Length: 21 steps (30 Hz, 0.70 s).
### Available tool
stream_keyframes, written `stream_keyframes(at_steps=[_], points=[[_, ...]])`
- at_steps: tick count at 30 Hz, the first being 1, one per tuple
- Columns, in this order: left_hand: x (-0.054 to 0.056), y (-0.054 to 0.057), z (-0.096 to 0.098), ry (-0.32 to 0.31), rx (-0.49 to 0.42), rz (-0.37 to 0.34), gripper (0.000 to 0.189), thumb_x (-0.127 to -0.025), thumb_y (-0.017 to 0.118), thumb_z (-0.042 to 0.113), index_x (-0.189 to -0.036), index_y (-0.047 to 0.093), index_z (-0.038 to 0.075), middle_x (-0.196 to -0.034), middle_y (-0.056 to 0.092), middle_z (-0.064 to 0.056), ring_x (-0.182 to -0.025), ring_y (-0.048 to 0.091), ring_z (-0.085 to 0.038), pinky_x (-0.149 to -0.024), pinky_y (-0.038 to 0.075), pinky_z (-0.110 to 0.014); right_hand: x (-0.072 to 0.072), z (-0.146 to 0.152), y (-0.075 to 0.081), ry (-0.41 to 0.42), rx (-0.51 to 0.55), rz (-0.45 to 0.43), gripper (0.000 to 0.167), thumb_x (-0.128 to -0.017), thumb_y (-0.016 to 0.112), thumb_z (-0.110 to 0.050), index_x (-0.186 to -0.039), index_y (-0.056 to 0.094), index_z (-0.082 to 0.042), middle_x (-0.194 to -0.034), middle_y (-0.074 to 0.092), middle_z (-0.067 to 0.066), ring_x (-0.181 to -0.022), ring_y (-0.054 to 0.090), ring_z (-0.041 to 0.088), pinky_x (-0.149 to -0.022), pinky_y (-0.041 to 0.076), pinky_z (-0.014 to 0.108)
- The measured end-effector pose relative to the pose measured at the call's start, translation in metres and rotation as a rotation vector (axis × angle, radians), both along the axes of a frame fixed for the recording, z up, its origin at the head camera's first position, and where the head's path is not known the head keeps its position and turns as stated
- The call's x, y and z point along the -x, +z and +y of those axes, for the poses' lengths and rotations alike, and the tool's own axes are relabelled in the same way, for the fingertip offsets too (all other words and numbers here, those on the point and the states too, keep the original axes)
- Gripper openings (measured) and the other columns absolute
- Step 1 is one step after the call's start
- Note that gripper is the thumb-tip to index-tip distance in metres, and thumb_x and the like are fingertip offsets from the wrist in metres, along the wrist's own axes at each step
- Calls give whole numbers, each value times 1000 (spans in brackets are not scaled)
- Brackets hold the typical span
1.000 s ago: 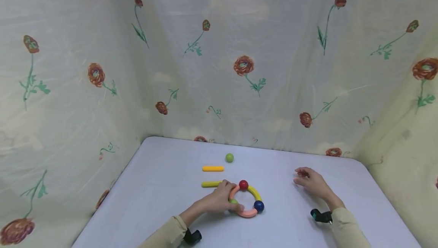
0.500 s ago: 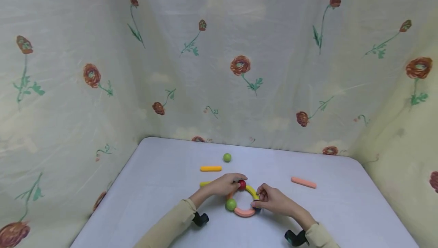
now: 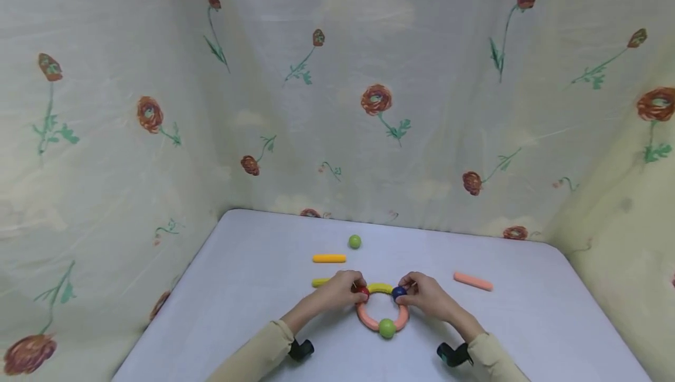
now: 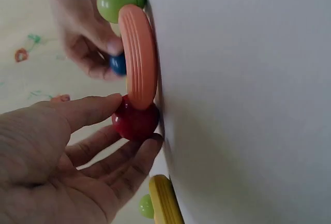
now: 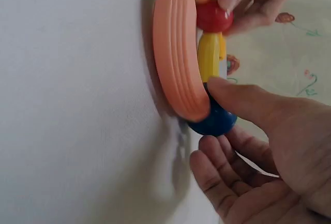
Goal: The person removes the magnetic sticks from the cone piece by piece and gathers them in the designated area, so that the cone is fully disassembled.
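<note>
On the white table lies a ring of curved rods joined by balls. Its yellow curved rod (image 3: pixel 379 287) is at the far side, and two salmon curved rods (image 4: pixel 139 56) run down to a green ball (image 3: pixel 387 328) at the near side. My left hand (image 3: pixel 340 290) pinches the red ball (image 4: pixel 135 119) between thumb and fingers at the ring's left. At the right, my right hand (image 3: pixel 426 295) holds the blue ball (image 5: pixel 214 118), thumb on one side and fingertips on the other.
Behind the ring lie a loose green ball (image 3: pixel 355 242) and an orange straight rod (image 3: pixel 329 258). A yellow-green straight rod (image 3: pixel 319 282) is partly hidden by my left hand. A salmon straight rod (image 3: pixel 473 281) lies to the right. Flowered cloth (image 3: pixel 337 112) hangs around the table.
My right hand left the salmon straight rod and came to the blue ball. My left hand went from the ring's green ball to the red one. The ring turned counter-clockwise, bringing its green ball nearest.
</note>
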<state>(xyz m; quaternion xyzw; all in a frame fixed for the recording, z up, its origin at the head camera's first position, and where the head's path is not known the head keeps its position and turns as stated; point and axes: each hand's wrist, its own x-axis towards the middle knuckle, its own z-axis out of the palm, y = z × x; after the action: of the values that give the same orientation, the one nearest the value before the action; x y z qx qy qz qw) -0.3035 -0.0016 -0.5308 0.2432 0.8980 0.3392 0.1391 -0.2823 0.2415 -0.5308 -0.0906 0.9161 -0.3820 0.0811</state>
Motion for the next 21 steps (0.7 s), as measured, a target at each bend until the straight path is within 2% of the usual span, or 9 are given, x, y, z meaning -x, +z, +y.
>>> stream_keyframes(at_steps=[5,8,11,14,17,21], points=[[-18,1,5,95,-11,-53,20,-85,75,23,-95,62,12,-80,59,5,-69,53,-9,-59,46,-22,9,-3,-7,-33,32,49,29,-83,75,-12,-107,61,-4,-93,62,2,-81,56,12,-68,50,22],[-24,1,8,121,1,-30,29,-84,75,25,-105,61,11,-93,60,1,-77,53,-10,-63,48,-23,10,-6,-8,-62,28,59,28,-82,76,-11,-105,62,-5,-90,61,2,-80,55,12,-67,49,22],[-25,1,8,66,41,-1,54,-84,75,33,-128,55,11,-121,57,-5,-100,54,-12,-79,52,-25,6,-8,-5,-92,15,46,26,-81,75,-10,-103,61,-4,-86,60,2,-77,53,13,-64,47,23],[-23,-4,4,-35,94,14,75,-82,74,45,-144,43,16,-143,44,-5,-122,47,-16,-96,49,-32,2,-8,-5,-113,-9,27,21,-82,73,-10,-99,62,-4,-81,59,2,-73,52,13,-60,44,22],[-21,-9,2,-72,120,-12,79,-81,72,51,-146,41,19,-147,39,-4,-126,45,-17,-98,48,-35,-1,-6,-7,-129,-21,18,15,-82,73,-13,-93,65,-5,-77,61,0,-68,52,12,-56,44,22],[-21,-11,2,-49,122,-42,77,-82,72,51,-146,42,20,-146,39,-4,-122,46,-15,-96,49,-33,-4,-6,-9,-176,-24,16,13,-80,75,-17,-86,68,-8,-75,64,0,-64,54,11,-54,46,22]])
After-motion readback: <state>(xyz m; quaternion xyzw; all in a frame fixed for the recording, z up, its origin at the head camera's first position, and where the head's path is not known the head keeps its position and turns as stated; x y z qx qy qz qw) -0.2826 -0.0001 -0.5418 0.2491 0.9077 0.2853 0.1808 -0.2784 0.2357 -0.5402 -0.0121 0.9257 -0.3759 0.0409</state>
